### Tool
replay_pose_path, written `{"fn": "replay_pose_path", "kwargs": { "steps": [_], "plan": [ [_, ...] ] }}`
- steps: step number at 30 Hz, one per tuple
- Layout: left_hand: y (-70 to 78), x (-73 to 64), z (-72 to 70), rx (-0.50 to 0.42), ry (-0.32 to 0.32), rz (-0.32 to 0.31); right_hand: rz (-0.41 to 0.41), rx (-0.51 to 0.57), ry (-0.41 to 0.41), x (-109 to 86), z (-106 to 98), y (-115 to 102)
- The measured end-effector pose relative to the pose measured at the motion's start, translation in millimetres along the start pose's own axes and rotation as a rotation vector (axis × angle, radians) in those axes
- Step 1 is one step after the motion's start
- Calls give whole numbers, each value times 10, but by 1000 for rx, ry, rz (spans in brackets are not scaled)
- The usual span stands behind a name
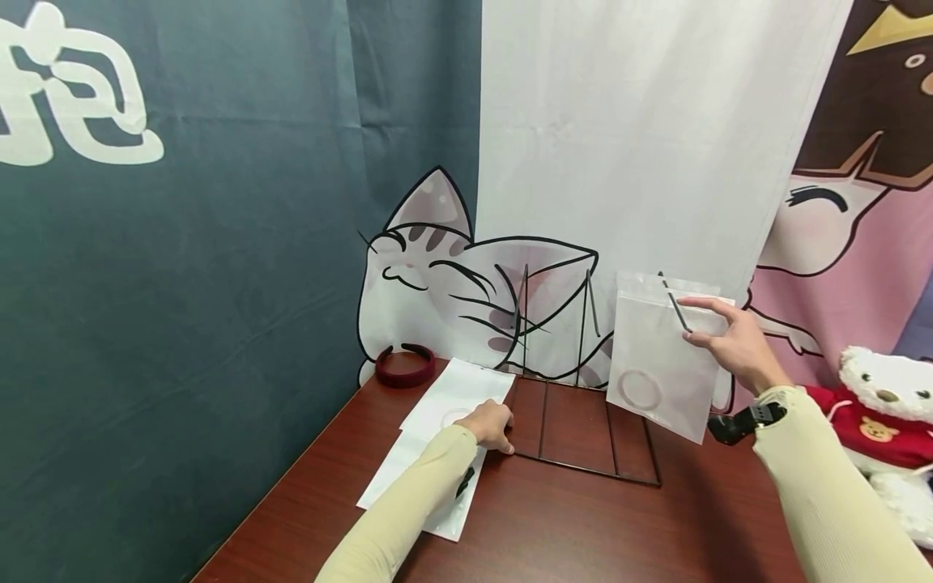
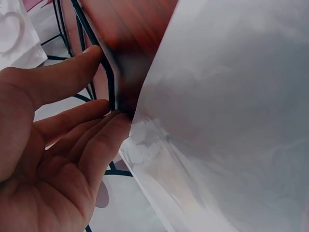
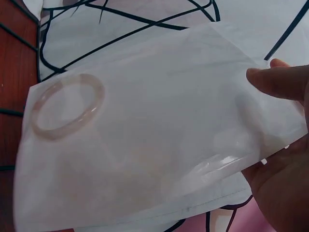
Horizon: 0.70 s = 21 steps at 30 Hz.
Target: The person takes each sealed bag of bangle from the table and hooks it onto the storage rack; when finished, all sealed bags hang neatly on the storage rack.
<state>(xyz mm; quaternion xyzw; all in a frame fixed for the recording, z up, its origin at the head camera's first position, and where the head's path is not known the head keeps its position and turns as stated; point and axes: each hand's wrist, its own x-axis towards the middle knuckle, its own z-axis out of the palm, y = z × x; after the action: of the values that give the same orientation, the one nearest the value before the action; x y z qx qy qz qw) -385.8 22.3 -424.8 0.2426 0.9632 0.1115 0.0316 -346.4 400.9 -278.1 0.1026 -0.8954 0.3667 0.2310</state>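
Note:
A black wire rack lies on the brown table, with upright wires and angled prongs at its back. My left hand grips the rack's left front corner; in the left wrist view the thumb and fingertips meet the black wire. A translucent plastic bag with a pale ring-shaped bangle inside hangs at the rack's right end, a dark prong showing at its top. My right hand holds this bag by its upper part, thumb in front, other fingers partly hidden behind the film.
Beside my left hand lie white plastic bags, overlapping on the table. A dark red headband sits at the back left corner. A white plush bear in a red top is at the right. Printed cloths hang behind.

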Motion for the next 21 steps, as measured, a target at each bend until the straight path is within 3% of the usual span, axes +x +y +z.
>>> {"fn": "replay_pose_path", "kwargs": {
  "steps": [10, 15, 21],
  "plan": [
    [-19, 19, -1, 6, 4, 10, 38, -2, -1, -174, 67, 200],
    [-21, 12, 8, 5, 2, 6, 80, -16, -61, -372, 168, 376],
    [0, -20, -15, 0, 4, -4, 76, -21, -122, -690, 399, 748]
  ]
}}
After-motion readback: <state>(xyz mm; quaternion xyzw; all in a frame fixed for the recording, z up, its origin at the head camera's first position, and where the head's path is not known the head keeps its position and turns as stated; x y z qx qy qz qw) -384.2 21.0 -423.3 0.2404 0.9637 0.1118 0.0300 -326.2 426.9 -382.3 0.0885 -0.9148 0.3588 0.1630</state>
